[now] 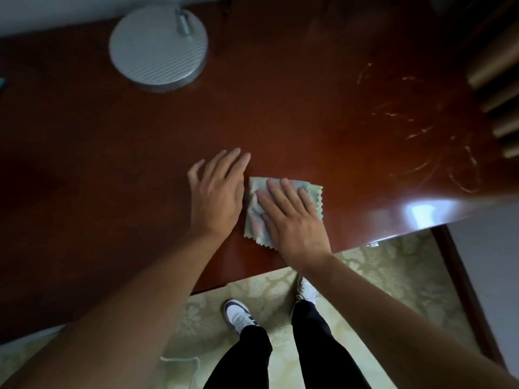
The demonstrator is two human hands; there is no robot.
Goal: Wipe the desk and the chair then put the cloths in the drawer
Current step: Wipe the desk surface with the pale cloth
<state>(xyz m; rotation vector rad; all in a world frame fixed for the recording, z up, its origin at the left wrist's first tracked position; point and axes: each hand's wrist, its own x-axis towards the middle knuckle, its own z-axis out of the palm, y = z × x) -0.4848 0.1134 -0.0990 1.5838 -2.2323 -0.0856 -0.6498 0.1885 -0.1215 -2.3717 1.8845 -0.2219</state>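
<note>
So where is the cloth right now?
In the head view, the cloth lies flat on the desk near its front edge, under the right hand, beside the left hand.

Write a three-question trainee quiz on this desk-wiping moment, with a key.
1. True or false: the right hand lies flat on the cloth.
2. Which round grey thing stands at the back of the desk? A) lamp base B) bowl C) clock
3. Fill in: the left hand rests on the ____, beside the cloth.

Key: 1 true; 2 A, the lamp base; 3 desk.
</note>
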